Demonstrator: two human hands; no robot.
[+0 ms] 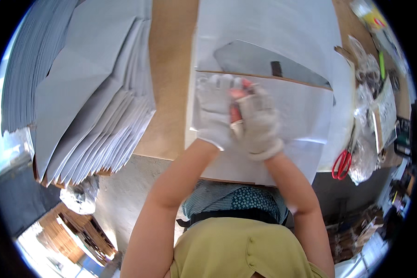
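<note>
My left hand, in a white knit glove, lies flat with its fingers stretched out on a white paper sheet. Beside it, partly against it, is my right hand, gloved the same way and smeared by motion. Red patches show along its thumb side; I cannot make out whether they belong to the glove or to something held. The sheet has a brown far edge and reaches the table's near edge. Just beyond that edge lies a grey piece with angled ends and a small dark rectangle on it.
Large grey-white folded paper pieces are stacked at the left on the brown table. On the right are red-handled scissors, clear plastic bags and a green stick-like item. Bundled brown cardboard stands below left.
</note>
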